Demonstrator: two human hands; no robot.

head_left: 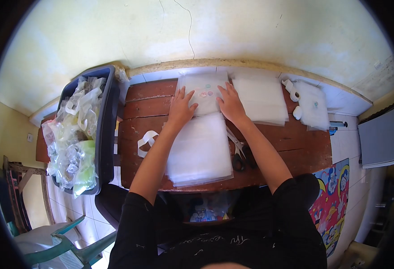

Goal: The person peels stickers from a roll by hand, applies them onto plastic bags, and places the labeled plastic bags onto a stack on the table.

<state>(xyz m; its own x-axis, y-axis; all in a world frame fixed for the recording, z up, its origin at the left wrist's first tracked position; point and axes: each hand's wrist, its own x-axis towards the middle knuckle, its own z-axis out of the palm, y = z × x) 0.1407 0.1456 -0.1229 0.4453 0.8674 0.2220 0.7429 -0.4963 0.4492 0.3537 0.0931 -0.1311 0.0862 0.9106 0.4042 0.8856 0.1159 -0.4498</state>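
brown planks (145,107) bear the far plastic stack (202,101), left hand (181,110) and right hand (232,106) spread-fingered over its sides.

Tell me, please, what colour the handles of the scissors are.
The scissors' handles are black, showing best in the head view.

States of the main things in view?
Left hand: open, spread
Right hand: open, spread
Stack between hands: flat
Front stack: flat, edges uneven
Plain back stack: flat
Bin: heaped with plastic
White strip: curled
Scissors: partly hidden, blade opening unclear
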